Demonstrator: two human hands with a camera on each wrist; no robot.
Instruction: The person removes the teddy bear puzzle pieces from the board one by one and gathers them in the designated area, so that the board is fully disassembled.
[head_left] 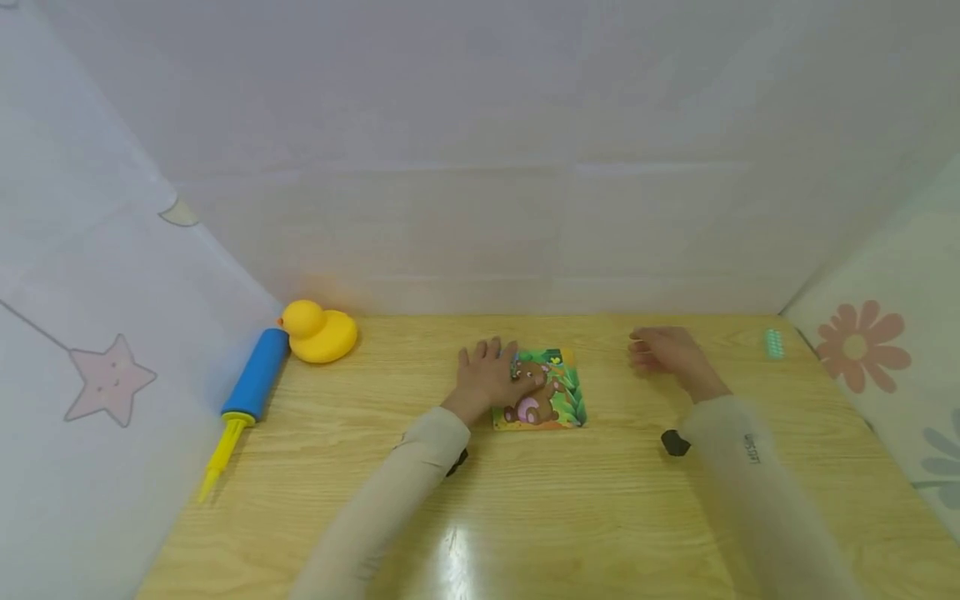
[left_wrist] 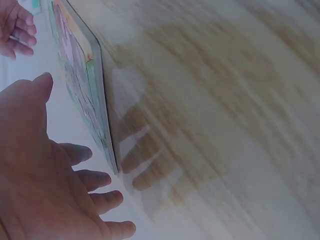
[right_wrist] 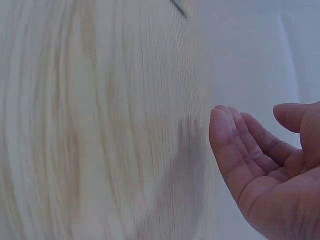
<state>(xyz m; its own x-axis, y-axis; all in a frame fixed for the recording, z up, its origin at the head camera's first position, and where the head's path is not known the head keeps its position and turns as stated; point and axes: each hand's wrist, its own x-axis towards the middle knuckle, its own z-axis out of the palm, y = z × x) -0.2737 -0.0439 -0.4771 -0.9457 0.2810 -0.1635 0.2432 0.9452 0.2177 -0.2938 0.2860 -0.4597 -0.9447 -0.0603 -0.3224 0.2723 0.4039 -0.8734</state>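
A square picture board with a brown bear among green leaves lies flat on the wooden table. My left hand is over the board's left side, fingers spread and nothing in its grasp. From the left wrist view, the fingertips are near the edge of the board, above the tabletop. To the right of the board, my right hand hovers apart from it. In the right wrist view its fingers bend loosely, with the thumb held away and the palm bare.
A yellow rubber duck sits at the back left, beside a blue and yellow hand pump. A small mint-green item lies near the right edge. White sheeting walls the table at the back and sides.
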